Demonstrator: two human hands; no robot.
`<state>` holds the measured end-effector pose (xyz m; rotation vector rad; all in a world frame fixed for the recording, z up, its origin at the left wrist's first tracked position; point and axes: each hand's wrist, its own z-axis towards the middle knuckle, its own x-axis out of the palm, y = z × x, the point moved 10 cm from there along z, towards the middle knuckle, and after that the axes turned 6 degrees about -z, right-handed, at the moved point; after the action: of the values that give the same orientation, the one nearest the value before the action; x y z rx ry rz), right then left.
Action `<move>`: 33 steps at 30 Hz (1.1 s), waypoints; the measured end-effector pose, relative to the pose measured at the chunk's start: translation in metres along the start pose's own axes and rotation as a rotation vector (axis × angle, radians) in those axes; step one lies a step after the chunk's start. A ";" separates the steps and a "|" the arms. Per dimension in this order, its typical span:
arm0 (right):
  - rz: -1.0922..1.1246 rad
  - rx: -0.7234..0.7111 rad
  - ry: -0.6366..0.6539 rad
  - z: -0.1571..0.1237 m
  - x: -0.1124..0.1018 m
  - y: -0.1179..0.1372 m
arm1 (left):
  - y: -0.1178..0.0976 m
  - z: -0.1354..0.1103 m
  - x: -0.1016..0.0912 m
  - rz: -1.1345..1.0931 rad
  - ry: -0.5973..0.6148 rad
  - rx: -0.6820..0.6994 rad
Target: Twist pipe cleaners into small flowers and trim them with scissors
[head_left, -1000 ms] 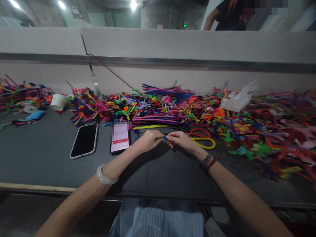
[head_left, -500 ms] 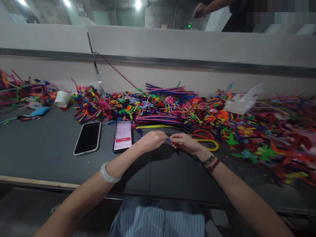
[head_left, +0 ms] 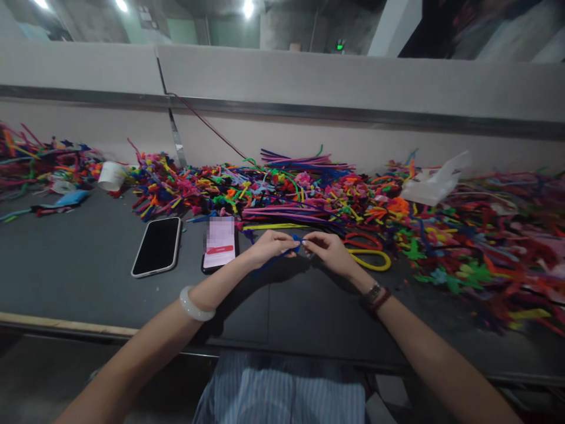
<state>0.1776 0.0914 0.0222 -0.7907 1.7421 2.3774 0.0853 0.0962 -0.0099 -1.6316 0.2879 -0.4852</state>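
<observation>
My left hand (head_left: pixel 268 246) and my right hand (head_left: pixel 326 249) meet over the dark table (head_left: pixel 88 277), fingertips pinched on a blue pipe cleaner (head_left: pixel 295 247) between them. Its loose end trails down under my left hand. Just behind my hands lies a long heap of many-coloured pipe cleaners (head_left: pixel 309 200). A white bangle is on my left wrist and a dark bracelet on my right.
A dark-screened phone (head_left: pixel 157 245) and a lit phone (head_left: pixel 219 242) lie left of my hands. Scissors with red and yellow handles (head_left: pixel 368 251) sit right of them. A white paper cup (head_left: pixel 110 175) and a white plastic bag (head_left: pixel 435 178) rest in the heap; a grey partition stands behind.
My hands have stayed together, working the blue pipe cleaner; its end now hangs lower under my left hand. The person behind the partition has moved out of sight.
</observation>
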 end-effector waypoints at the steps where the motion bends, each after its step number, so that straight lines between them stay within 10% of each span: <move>1: 0.079 0.055 0.017 0.001 0.002 -0.007 | 0.001 0.000 0.000 -0.026 0.005 0.005; 9: 0.298 0.215 0.024 0.002 0.004 -0.025 | 0.004 0.003 -0.004 -0.103 -0.008 -0.019; 25: 0.058 0.108 0.202 -0.007 0.026 -0.006 | 0.002 0.004 -0.006 -0.275 -0.013 0.032; 33: -0.052 0.031 0.085 -0.006 0.017 -0.001 | -0.005 0.003 -0.011 -0.293 -0.066 0.055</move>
<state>0.1650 0.0827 0.0122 -0.9342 1.7614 2.3102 0.0767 0.1043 -0.0066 -1.6397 -0.0149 -0.6533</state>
